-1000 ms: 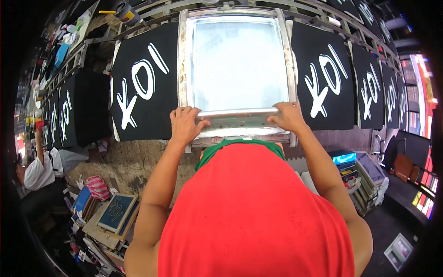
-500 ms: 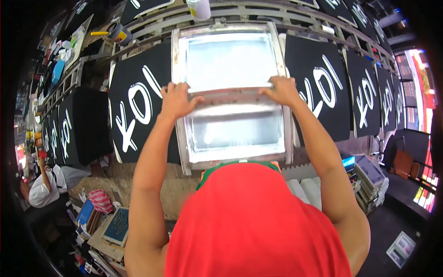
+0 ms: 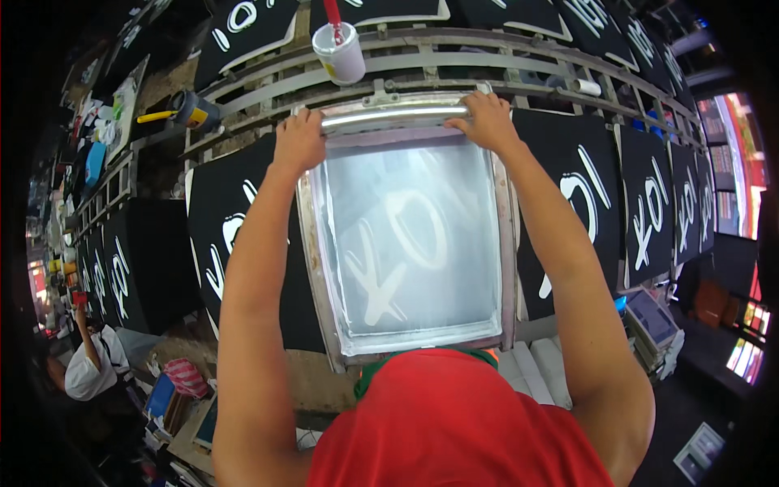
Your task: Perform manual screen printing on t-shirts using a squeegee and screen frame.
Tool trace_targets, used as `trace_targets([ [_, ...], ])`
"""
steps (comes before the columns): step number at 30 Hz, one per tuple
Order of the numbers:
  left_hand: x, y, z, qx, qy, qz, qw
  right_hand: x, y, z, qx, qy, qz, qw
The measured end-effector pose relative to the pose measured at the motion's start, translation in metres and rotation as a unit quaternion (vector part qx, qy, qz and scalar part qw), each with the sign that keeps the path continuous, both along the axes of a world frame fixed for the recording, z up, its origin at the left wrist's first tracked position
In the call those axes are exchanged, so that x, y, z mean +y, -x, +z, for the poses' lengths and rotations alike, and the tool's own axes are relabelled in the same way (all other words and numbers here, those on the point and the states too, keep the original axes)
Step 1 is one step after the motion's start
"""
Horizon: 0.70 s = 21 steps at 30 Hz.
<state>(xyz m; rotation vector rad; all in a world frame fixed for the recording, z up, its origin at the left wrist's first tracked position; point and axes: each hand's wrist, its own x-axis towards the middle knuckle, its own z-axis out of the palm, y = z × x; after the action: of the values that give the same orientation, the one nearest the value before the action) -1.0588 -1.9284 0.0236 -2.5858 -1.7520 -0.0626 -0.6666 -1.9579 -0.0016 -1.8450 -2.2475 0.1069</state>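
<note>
A screen-printing frame (image 3: 508, 268) lies in front of me, its mesh (image 3: 462, 304) coated with pale ink that lets white brush-style lettering show through. Thicker white ink runs along the mesh's edges. Across the far end of the frame rests a long squeegee (image 3: 393, 118) with a shiny metal bar. My left hand (image 3: 300, 140) is closed around its left end. At the right end my right hand (image 3: 488, 120) grips the same squeegee, thumb on the near side. Under and beside the frame lie black fabric panels (image 3: 564, 146) printed with white lettering.
Beyond the frame, metal rails (image 3: 454, 61) carry a white ink tub (image 3: 342, 57) with a red handle in it. A dark tub (image 3: 193, 111) with a yellow handle stands left. Stacked screens (image 3: 645, 321) sit at right; a person (image 3: 96, 361) is at far left.
Both my hands have pushed the squeegee from the middle of the frame to its far end. The lettering now shows through the mesh, and the view has shifted.
</note>
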Motion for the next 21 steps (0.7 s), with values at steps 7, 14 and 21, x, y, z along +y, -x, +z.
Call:
trace_targets([
  [7,0.012,-0.001,0.013,0.016,0.044,-0.017,0.999,0.008,-0.001,0.009,-0.024,0.014,-0.02,0.999],
  [14,0.014,-0.003,0.018,0.023,0.072,0.0,0.997,0.01,-0.001,0.017,-0.026,0.06,-0.02,0.998],
  [21,0.022,-0.005,0.022,0.038,0.117,0.007,0.992,0.015,-0.002,0.022,-0.032,0.089,-0.023,0.995],
])
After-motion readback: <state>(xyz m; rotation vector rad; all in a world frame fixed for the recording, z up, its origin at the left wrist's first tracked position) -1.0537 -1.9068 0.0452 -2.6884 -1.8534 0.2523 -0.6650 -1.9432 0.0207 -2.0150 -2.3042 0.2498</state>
